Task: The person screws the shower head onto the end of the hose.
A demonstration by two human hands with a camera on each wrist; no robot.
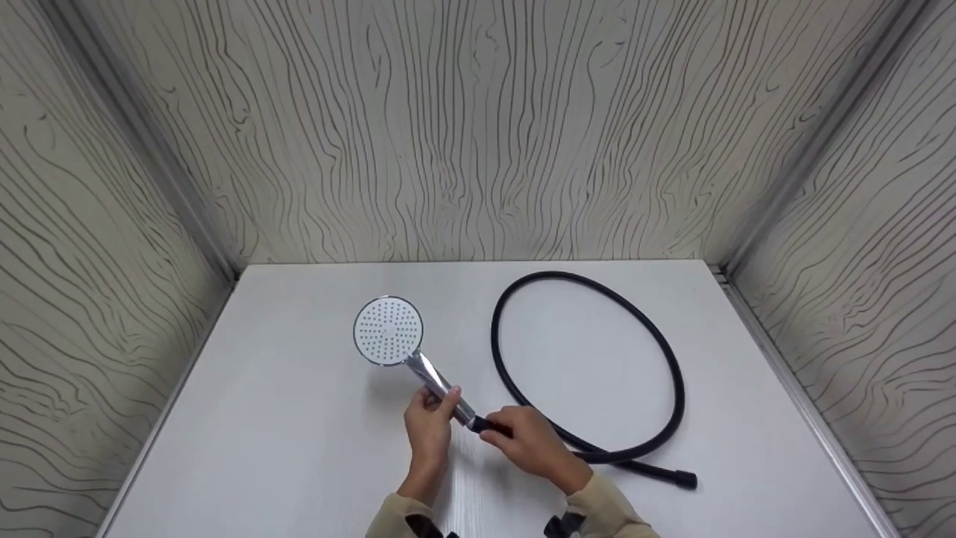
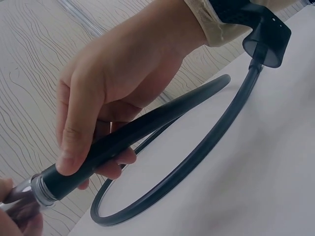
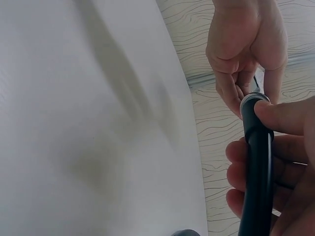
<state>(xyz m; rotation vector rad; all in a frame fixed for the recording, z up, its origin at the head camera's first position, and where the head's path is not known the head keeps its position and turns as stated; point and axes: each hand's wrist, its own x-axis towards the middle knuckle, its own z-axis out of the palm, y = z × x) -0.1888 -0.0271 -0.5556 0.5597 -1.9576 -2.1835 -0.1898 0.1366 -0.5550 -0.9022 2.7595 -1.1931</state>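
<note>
A chrome shower head with a round white nozzle face is held up over the white table. My left hand grips its handle near the lower end, thumb across the front. My right hand holds the end of a black shower hose, fingers curled round its connector. In the left wrist view the connector meets the threaded end of the handle, where a few silver threads show. Part of the handle is hidden behind my left fingers.
The hose loops across the right side of the white table and crosses itself near the front. Its free end lies at the front right. Wood-grain patterned panels stand at the back and both sides.
</note>
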